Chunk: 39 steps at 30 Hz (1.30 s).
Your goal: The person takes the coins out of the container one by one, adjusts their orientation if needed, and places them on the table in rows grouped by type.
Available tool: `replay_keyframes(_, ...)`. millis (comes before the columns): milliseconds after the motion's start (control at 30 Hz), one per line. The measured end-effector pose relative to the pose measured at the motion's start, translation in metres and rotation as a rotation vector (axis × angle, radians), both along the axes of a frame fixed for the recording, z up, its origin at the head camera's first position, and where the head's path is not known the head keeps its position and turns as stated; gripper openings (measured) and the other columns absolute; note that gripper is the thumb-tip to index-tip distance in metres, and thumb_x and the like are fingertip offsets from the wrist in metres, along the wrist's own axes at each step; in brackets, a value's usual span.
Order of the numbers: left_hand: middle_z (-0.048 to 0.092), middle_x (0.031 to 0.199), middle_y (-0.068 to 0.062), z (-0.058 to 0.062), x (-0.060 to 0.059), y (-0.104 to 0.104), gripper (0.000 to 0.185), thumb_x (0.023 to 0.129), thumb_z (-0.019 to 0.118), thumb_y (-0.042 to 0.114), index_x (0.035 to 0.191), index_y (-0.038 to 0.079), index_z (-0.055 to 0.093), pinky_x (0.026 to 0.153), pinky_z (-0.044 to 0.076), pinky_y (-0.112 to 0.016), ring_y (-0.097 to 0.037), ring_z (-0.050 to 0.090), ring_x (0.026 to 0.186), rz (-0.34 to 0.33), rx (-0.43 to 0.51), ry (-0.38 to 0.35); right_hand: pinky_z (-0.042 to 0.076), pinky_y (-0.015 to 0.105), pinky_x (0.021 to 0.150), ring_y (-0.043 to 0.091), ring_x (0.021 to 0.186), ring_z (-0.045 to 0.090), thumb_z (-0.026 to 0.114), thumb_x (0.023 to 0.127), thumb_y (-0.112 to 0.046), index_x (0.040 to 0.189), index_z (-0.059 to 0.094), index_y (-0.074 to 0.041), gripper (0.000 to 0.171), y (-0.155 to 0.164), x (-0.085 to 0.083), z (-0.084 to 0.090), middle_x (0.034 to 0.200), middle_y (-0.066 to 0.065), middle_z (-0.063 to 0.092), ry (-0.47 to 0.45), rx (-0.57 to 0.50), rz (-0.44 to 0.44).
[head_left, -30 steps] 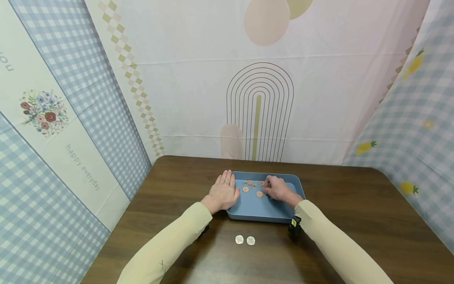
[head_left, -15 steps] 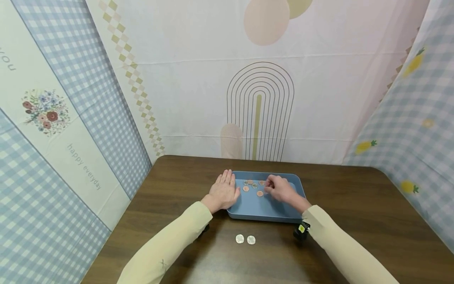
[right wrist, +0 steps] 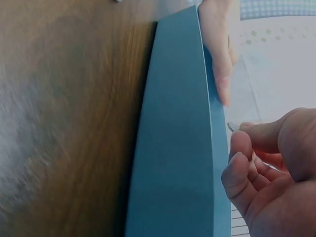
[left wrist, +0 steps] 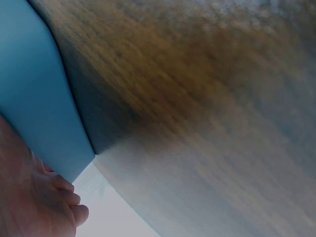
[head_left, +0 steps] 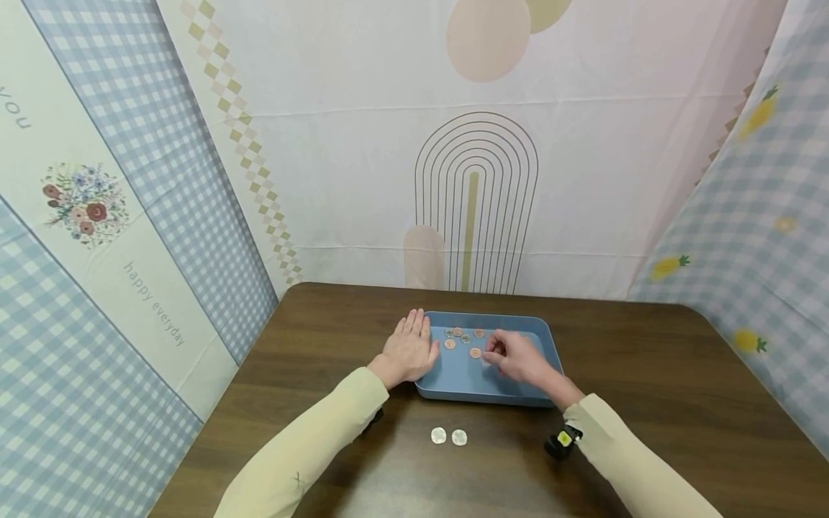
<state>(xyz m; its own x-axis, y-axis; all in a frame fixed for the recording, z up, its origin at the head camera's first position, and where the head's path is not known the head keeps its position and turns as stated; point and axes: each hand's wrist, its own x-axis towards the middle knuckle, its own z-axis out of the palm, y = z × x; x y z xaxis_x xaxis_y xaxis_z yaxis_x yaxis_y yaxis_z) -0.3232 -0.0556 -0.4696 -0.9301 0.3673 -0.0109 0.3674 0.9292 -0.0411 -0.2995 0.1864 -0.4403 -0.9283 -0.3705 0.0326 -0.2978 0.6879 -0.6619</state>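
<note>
Since a second ago, I see the right hand (head_left: 518, 357) has drawn back toward the near side of the blue tray (head_left: 540, 332), fingers curled and pinching a silver coin (right wrist: 232, 126) by its edge above the tray floor. My left hand (head_left: 408, 349) has not moved, fingers straight and pressed together against the tray's left wall. Inside the tray lie several loose coins (head_left: 463, 339), copper and silver, near the far side. Two silver coins (head_left: 449, 436) sit on the table (head_left: 648, 374) just in front of the tray.
</note>
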Motion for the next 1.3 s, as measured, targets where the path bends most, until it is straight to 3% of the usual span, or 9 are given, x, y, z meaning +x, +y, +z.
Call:
replay_keyframes(500,0.015,0.164,-0.020,0.001,0.004,-0.002,0.068,0.104,0.016,0.043,0.155,-0.001,0.022,0.124,0.016,-0.041,-0.030,0.013,0.153,0.001,-0.004,-0.013,0.043,0.026,0.040,0.012,0.047,0.055,0.067,0.092,-0.011,0.086,0.058,-0.009,0.011,-0.002,0.030,-0.003,0.071,0.006,0.062,-0.021,-0.079,0.025)
replay_keyframes(833,0.016,0.164,-0.020,0.001,0.008,-0.005,0.067,0.104,0.018,0.042,0.154,-0.001,0.022,0.124,0.016,-0.042,-0.031,0.013,0.153,-0.011,0.006,-0.014,0.045,0.027,0.045,0.015,0.049,0.056,0.067,0.092,-0.014,0.086,0.061,-0.008,0.011,-0.006,0.050,-0.001,0.072,0.015,0.063,-0.058,-0.134,-0.004)
replay_keyframes(1067,0.015,0.164,-0.019,0.000,0.008,-0.006,0.066,0.104,0.019,0.042,0.155,-0.001,0.021,0.125,0.015,-0.042,-0.031,0.012,0.153,-0.012,0.001,-0.020,0.044,0.028,0.038,0.016,0.047,0.055,0.067,0.093,-0.017,0.088,0.059,-0.007,0.014,-0.005,0.058,-0.002,0.068,0.011,0.061,-0.096,-0.183,-0.001)
replay_keyframes(1300,0.016,0.164,-0.020,0.000,0.009,-0.006,0.066,0.104,0.021,0.041,0.154,-0.001,0.023,0.124,0.017,-0.043,-0.031,0.014,0.153,-0.012,0.010,-0.009,0.047,0.030,0.040,0.014,0.045,0.054,0.068,0.093,-0.021,0.089,0.059,-0.007,0.017,-0.002,0.066,-0.007,0.063,0.006,0.060,-0.173,-0.251,0.035)
